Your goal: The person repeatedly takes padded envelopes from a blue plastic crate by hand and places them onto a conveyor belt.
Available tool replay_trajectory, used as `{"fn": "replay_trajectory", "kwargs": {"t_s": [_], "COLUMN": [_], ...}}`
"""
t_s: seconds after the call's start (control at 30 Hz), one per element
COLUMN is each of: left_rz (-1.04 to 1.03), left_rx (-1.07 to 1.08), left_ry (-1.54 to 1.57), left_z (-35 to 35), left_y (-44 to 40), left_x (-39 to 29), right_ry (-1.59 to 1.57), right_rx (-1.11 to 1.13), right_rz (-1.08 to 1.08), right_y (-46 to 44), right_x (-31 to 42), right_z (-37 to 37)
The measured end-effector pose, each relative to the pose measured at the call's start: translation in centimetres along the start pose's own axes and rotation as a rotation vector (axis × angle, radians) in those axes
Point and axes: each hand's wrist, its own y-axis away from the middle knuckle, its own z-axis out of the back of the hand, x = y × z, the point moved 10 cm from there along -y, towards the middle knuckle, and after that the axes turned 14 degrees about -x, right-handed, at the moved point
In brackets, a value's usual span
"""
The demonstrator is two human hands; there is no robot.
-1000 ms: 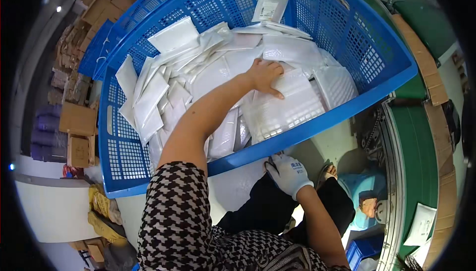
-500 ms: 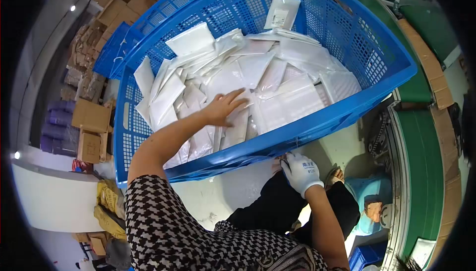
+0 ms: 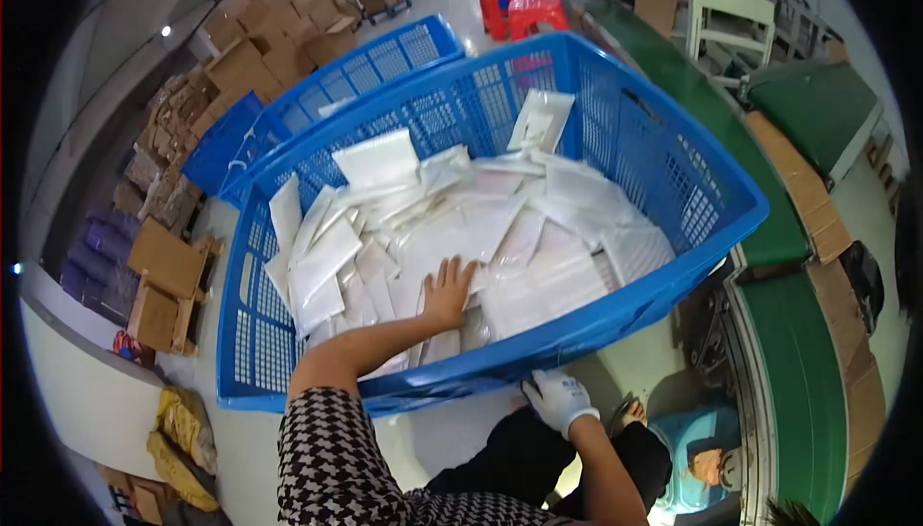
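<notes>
A big blue plastic basket (image 3: 663, 286) with mesh walls holds many flat white plastic-wrapped packets (image 3: 548, 281). My left hand (image 3: 448, 297), bare, lies over the pile near the front of the basket. Its fingers are spread, the palm faces down, and nothing is gripped in it. My right hand (image 3: 562, 401) wears a white glove with printing on its back. It is outside the basket, close against the front wall just below the rim. Its fingertips are partly hidden there, so whether they grip the basket I cannot tell. One packet (image 3: 540, 120) leans upright in the far corner.
A second blue basket (image 3: 413, 43) stands behind. Cardboard boxes (image 3: 252, 64) are stacked at the back left, with red stools (image 3: 535, 14) farther off. A green conveyor belt (image 3: 793, 353) runs along the right. Yellow sacks (image 3: 183, 444) lie at lower left.
The view has tilted up, showing more floor behind the basket. My left hand has settled lower onto the packets, fingers still spread. My gloved right hand is now closer to the basket's front rim.
</notes>
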Motion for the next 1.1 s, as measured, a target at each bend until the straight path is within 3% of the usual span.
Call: {"fn": "replay_trajectory", "kwargs": {"t_s": [0.1, 0.17, 0.33, 0.53, 0.77, 0.9, 1.0, 1.1], "left_rz": [-0.013, 0.016, 0.059, 0.048, -0.059, 0.068, 0.108, -0.115], "left_rx": [-0.04, 0.143, 0.01, 0.012, 0.107, 0.044, -0.089, -0.257], "left_ry": [-0.046, -0.045, -0.149, -0.344, -0.149, -0.069, -0.083, -0.061], "left_z": [2.7, 3.8, 1.7, 1.8, 7.3, 10.3, 9.9, 8.3], "left_y": [-0.5, -0.9, -1.1, -2.7, -3.3, -3.9, -2.9, -1.5], "left_x": [1.1, 1.0, 1.5, 1.0, 3.4, 7.4, 4.4, 0.8], "right_ry": [0.017, 0.038, 0.139, 0.134, 0.124, 0.129, 0.133, 0.142], "right_rx": [-0.02, -0.005, -0.018, -0.043, -0.023, -0.017, -0.022, -0.021], "right_rz": [-0.017, -0.061, -0.09, -0.046, -0.034, -0.023, -0.028, -0.039], "right_y": [0.4, 1.1, 2.0, 2.0, 2.3, 2.8, 2.8, 3.0], "right_x": [-0.2, -1.6, -2.6, -2.3, -2.2, -2.5, -2.7, -2.8], "right_z": [0.0, 0.4, 1.7, 2.0, 2.2, 2.1, 2.3, 2.7]}}
